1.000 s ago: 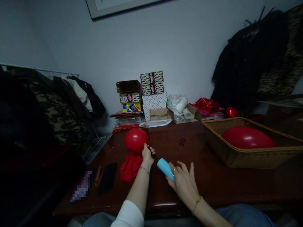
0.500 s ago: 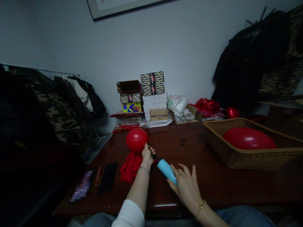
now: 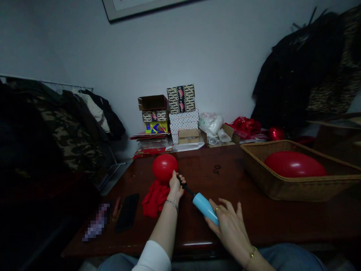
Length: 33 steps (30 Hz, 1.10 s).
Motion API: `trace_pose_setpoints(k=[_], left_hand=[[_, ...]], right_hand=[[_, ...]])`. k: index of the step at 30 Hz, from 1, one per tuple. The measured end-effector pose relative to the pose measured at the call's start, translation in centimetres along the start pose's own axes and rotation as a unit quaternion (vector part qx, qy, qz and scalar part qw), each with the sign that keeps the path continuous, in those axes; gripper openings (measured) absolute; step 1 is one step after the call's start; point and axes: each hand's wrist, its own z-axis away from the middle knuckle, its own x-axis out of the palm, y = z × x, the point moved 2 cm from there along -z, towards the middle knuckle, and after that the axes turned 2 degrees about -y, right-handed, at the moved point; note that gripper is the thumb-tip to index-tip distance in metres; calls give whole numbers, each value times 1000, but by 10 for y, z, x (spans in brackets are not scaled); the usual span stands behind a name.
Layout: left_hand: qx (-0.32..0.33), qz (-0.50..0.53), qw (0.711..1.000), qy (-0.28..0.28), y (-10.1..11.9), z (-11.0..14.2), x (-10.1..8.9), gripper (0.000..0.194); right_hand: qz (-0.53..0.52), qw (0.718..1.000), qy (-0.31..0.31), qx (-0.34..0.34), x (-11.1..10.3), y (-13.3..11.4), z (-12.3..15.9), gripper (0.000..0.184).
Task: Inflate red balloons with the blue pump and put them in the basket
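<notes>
A balloon pump [image 3: 205, 208] with a light blue barrel and a black front end lies slantwise between my hands, above the table. My left hand [image 3: 175, 184] is closed round its black end, where the neck of a round red balloon [image 3: 165, 168] sits; the nozzle itself is hidden by my fingers. At the near end of the barrel, my right hand [image 3: 229, 224] grips it between thumb and palm side, with several fingers stretched out. A dark rod shows between the black end and the barrel. Under the balloon lies a heap of limp red balloons [image 3: 153, 199].
On the right stands a wicker basket [image 3: 282, 188] holding a large red balloon [image 3: 295, 164]. Black scissors [image 3: 216, 169] lie mid-table. A dark phone-like slab [image 3: 127, 212] is at the left. Stacked boxes [image 3: 184, 126] and plastic bags [image 3: 211, 123] stand along the wall.
My right hand has drawn the blue barrel down and to the right, so more of the dark rod shows. My left hand stays nearly in place, and the balloon is slightly further right.
</notes>
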Motion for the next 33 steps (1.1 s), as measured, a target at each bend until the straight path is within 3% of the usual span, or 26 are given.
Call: trace_pose_setpoints(k=[6, 11, 18, 28, 33], left_hand=[[-1, -21, 1000, -7, -8, 12, 2, 26], [6, -27, 1000, 3, -8, 9, -5, 27], [17, -31, 999, 33, -7, -4, -11, 26], [31, -17, 999, 24, 17, -12, -9, 25], [30, -3, 999, 32, 17, -8, -7, 24]], right_hand=[[-27, 1000, -10, 14, 8, -18, -34, 44], [-29, 999, -5, 14, 14, -25, -41, 45], [-25, 1000, 1, 5, 12, -21, -27, 46], [-5, 999, 12, -39, 3, 24, 25, 50], [7, 999, 16, -35, -2, 21, 20, 47]])
